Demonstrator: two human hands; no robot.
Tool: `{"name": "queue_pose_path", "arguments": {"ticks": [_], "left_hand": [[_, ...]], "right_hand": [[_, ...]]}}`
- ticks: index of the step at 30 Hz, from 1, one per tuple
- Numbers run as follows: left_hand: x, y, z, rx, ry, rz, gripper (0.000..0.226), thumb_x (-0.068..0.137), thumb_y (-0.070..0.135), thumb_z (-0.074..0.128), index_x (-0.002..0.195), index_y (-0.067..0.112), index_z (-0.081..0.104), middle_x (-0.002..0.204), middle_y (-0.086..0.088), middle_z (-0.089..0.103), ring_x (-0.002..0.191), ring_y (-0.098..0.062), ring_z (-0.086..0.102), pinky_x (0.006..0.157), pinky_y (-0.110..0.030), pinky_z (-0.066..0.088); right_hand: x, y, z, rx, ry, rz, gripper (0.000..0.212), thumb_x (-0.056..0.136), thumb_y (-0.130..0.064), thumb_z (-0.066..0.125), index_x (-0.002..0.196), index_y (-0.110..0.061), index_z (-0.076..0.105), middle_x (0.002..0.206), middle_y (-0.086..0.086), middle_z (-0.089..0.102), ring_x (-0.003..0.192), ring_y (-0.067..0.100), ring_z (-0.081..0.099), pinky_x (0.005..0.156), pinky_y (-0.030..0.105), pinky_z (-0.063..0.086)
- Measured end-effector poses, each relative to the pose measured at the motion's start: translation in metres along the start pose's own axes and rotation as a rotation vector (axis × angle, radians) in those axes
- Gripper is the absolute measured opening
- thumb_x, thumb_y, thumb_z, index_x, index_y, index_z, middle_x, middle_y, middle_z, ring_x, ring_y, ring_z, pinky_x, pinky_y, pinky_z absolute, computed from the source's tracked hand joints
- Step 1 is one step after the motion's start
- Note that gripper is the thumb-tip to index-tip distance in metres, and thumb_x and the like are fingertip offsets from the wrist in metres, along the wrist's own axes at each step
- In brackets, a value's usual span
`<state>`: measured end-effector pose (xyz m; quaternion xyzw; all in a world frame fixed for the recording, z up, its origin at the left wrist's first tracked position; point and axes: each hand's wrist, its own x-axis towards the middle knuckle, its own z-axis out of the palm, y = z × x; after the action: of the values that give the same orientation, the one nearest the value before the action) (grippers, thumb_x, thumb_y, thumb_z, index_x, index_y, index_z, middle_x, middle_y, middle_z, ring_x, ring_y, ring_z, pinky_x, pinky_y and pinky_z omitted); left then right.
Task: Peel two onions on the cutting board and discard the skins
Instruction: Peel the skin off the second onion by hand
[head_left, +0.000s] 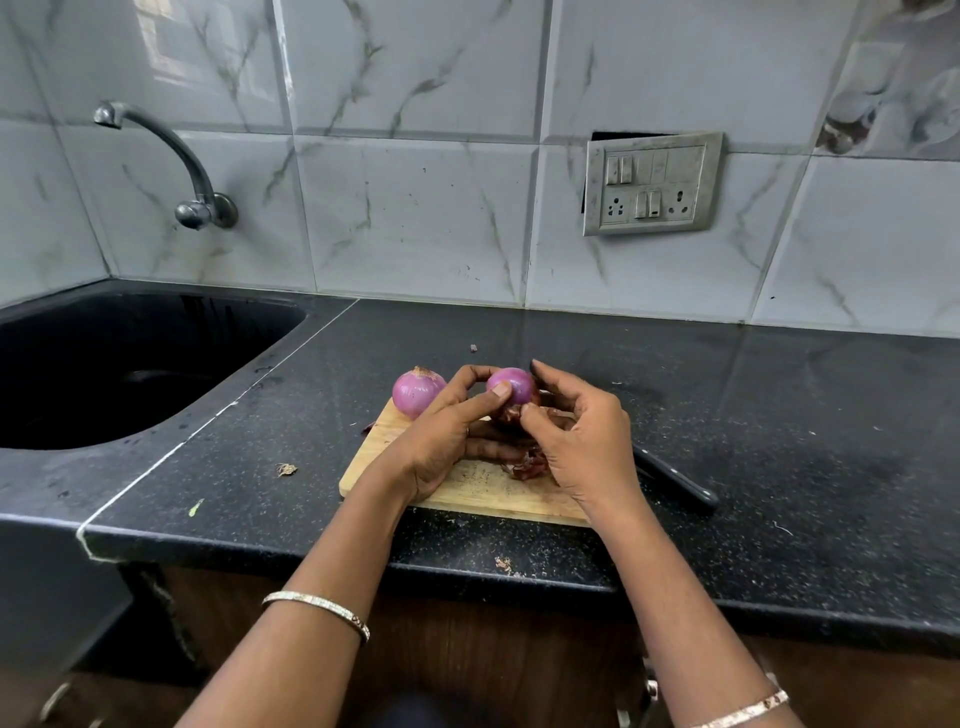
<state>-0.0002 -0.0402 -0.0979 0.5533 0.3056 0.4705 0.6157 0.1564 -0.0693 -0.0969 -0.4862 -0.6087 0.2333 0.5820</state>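
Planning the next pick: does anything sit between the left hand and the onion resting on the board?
Nothing visible. The resting onion lies right beside the left hand, which holds the other onion.

The surface is a black speckled stone counter running along a tiled wall. A wooden cutting board lies flat on it near the front edge. Just beside the board's right edge lies a knife with a dark handle, partly hidden. Left of the board, apart from it, rests a scrap of dry skin, and farther left and nearer the front edge a small green fleck. In front of the board, at the surface's lip, sits a pale crumb of peel. Behind the board lies a tiny dark bit. Well left of the board, beyond a pale seam, a dark sink is sunk into the surface.
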Motion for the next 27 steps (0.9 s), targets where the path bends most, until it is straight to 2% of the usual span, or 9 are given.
{"name": "queue_pose_path", "arguments": {"ticks": [3, 5, 10, 14, 19, 21, 23, 26, 27], "left_hand": [[-0.0003, 0.0001, 0.0004, 0.002, -0.010, 0.013, 0.039, 0.095, 0.029, 0.062, 0.130, 0.013, 0.053, 0.104, -0.014, 0.073, 0.093, -0.030, 0.073, 0.085, -0.046, 0.062], [-0.0005, 0.0001, 0.0005, 0.014, -0.018, 0.024, 0.033, 0.100, 0.024, 0.057, 0.131, 0.013, 0.052, 0.102, -0.013, 0.074, 0.091, -0.029, 0.073, 0.082, -0.042, 0.063], [-0.0024, 0.0005, 0.0006, 0.048, -0.039, 0.052, 0.034, 0.102, 0.019, 0.055, 0.134, 0.009, 0.049, 0.100, -0.014, 0.074, 0.089, -0.026, 0.072, 0.079, -0.037, 0.063], [-0.0032, 0.0006, 0.0008, 0.040, -0.033, 0.054, 0.032, 0.103, 0.016, 0.055, 0.133, 0.008, 0.050, 0.097, -0.012, 0.074, 0.090, -0.025, 0.073, 0.076, -0.035, 0.063], [-0.0036, 0.0012, 0.0017, -0.030, 0.010, 0.056, 0.028, 0.103, 0.021, 0.055, 0.128, 0.010, 0.054, 0.102, -0.017, 0.074, 0.093, -0.032, 0.074, 0.074, -0.035, 0.063], [-0.0025, 0.0003, 0.0018, -0.053, 0.035, 0.062, 0.026, 0.103, 0.019, 0.055, 0.127, 0.010, 0.054, 0.104, -0.017, 0.073, 0.093, -0.033, 0.074, 0.074, -0.036, 0.063], [-0.0014, -0.0003, 0.0014, -0.065, 0.050, 0.071, 0.026, 0.103, 0.018, 0.055, 0.128, 0.009, 0.053, 0.104, -0.015, 0.073, 0.091, -0.030, 0.074, 0.074, -0.036, 0.063], [-0.0014, -0.0006, 0.0006, -0.055, 0.051, 0.089, 0.033, 0.102, 0.018, 0.057, 0.132, 0.007, 0.049, 0.108, -0.016, 0.070, 0.093, -0.024, 0.073, 0.078, -0.039, 0.063], [-0.0018, -0.0004, 0.0003, -0.054, 0.049, 0.093, 0.034, 0.101, 0.018, 0.058, 0.132, 0.007, 0.049, 0.110, -0.017, 0.069, 0.095, -0.024, 0.072, 0.081, -0.041, 0.063]], "right_hand": [[-0.0006, -0.0010, 0.0004, 0.008, -0.013, 0.008, 0.049, 0.083, -0.015, 0.074, 0.131, -0.020, 0.068, 0.124, -0.008, 0.071, 0.101, 0.004, 0.071, 0.096, 0.036, 0.058], [-0.0007, -0.0009, 0.0009, 0.000, -0.017, 0.005, 0.048, 0.084, -0.015, 0.073, 0.131, -0.021, 0.068, 0.126, -0.006, 0.071, 0.103, 0.004, 0.070, 0.097, 0.034, 0.058], [-0.0011, 0.0007, 0.0005, -0.056, -0.012, -0.034, 0.046, 0.086, -0.010, 0.072, 0.132, -0.017, 0.067, 0.122, -0.004, 0.072, 0.095, -0.004, 0.069, 0.088, 0.015, 0.054], [-0.0012, 0.0001, 0.0012, -0.163, -0.009, -0.061, 0.045, 0.087, -0.008, 0.069, 0.131, -0.017, 0.068, 0.121, -0.002, 0.073, 0.090, -0.012, 0.064, 0.088, 0.005, 0.046], [-0.0014, -0.0035, -0.0011, -0.183, 0.057, -0.051, 0.041, 0.089, 0.000, 0.062, 0.125, -0.018, 0.072, 0.119, -0.003, 0.073, 0.106, -0.004, 0.064, 0.093, 0.001, 0.043], [-0.0027, -0.0058, -0.0022, -0.137, 0.073, -0.031, 0.037, 0.088, -0.004, 0.066, 0.120, -0.019, 0.075, 0.112, -0.009, 0.075, 0.103, -0.004, 0.067, 0.093, 0.006, 0.048], [-0.0031, -0.0072, -0.0029, -0.105, 0.106, -0.032, 0.024, 0.086, -0.010, 0.070, 0.105, -0.022, 0.080, 0.095, -0.014, 0.077, 0.088, -0.005, 0.070, 0.085, 0.014, 0.054], [-0.0039, -0.0082, -0.0022, -0.102, 0.129, -0.052, 0.002, 0.084, -0.018, 0.079, 0.086, -0.019, 0.080, 0.076, -0.014, 0.074, 0.072, -0.004, 0.069, 0.068, 0.008, 0.050], [-0.0037, -0.0076, -0.0017, -0.116, 0.133, -0.051, 0.003, 0.084, -0.020, 0.081, 0.084, -0.018, 0.079, 0.073, -0.014, 0.073, 0.070, -0.004, 0.069, 0.065, 0.006, 0.048]]}}
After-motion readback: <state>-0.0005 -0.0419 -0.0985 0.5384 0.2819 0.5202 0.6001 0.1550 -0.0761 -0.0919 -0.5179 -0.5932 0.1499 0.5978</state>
